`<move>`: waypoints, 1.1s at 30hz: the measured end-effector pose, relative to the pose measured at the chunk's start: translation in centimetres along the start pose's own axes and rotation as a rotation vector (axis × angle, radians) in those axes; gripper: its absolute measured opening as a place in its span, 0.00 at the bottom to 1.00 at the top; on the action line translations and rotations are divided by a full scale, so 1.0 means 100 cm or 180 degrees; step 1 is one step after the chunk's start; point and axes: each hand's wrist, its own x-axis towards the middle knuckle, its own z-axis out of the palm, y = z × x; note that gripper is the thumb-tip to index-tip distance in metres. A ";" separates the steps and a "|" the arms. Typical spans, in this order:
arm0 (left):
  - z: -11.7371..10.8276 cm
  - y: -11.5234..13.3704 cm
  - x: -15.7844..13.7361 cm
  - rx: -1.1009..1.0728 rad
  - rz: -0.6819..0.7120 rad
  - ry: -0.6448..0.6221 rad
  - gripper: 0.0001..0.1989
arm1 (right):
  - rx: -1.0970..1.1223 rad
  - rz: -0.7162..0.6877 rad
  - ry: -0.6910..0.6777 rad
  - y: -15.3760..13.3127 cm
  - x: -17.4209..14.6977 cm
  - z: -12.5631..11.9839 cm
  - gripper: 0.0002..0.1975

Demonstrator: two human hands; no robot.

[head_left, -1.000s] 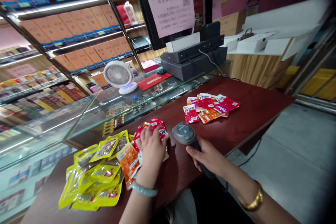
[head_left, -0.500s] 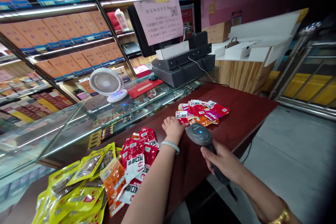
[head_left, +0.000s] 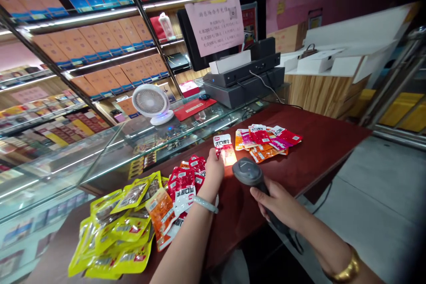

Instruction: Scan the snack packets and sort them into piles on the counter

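Observation:
My left hand (head_left: 214,171) pinches the near left edge of a red-and-white snack packet (head_left: 223,141) above the brown tabletop. Wrapped round the grip of a dark grey barcode scanner (head_left: 248,172) is my right hand (head_left: 279,202). The scanner's head points at the packet, and bright light falls on the packet's lower part. Beyond the scanner lies a small pile of red, orange and purple packets (head_left: 266,140). Left of my left wrist is another pile of red packets (head_left: 184,184), with an orange packet (head_left: 161,213) beside it. Several yellow packets (head_left: 123,226) are heaped further left.
A glass display counter (head_left: 109,142) runs along the far side of the brown table (head_left: 319,142). On the glass stand a white fan (head_left: 151,100) and a dark cash drawer (head_left: 242,88). A monitor with a pink paper sign (head_left: 216,26) rises behind. A metal railing (head_left: 392,102) stands at right.
My left hand has drawn back from the far pile to the left, now with a red-and-white packet in it. Light from the scanner now shows on that packet. The view has shifted slightly.

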 end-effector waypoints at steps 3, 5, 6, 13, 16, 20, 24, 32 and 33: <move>-0.021 -0.003 -0.011 -0.0054 0.0007 0.0047 0.10 | 0.0012 -0.0009 -0.0060 -0.001 0.000 0.010 0.22; -0.041 -0.007 -0.021 0.0088 -0.0047 0.0173 0.12 | 0.0004 -0.0024 -0.0149 0.000 0.000 0.018 0.22; -0.053 -0.010 -0.027 0.0228 -0.0115 0.0276 0.14 | -0.0006 -0.0036 -0.0198 0.000 0.001 0.023 0.22; -0.125 -0.066 -0.064 0.1466 -0.0693 0.0658 0.32 | 0.0009 -0.0037 -0.0603 -0.003 0.012 0.058 0.22; -0.138 -0.088 -0.074 0.1916 -0.0781 0.0394 0.29 | 0.0062 -0.0092 -0.0730 -0.008 0.015 0.073 0.20; -0.138 -0.097 -0.081 0.2172 -0.0680 0.0596 0.27 | 0.0210 -0.0180 -0.0846 -0.011 0.017 0.082 0.18; -0.129 -0.084 -0.081 0.2299 -0.0357 0.0868 0.25 | 0.0241 -0.0207 -0.0794 -0.008 0.016 0.077 0.16; -0.095 -0.069 -0.080 0.2605 -0.0082 0.0121 0.29 | 0.0326 -0.0142 -0.0500 0.000 0.010 0.046 0.14; -0.092 -0.068 -0.079 0.2639 -0.0116 0.0115 0.29 | 0.0347 -0.0145 -0.0466 0.000 0.009 0.042 0.14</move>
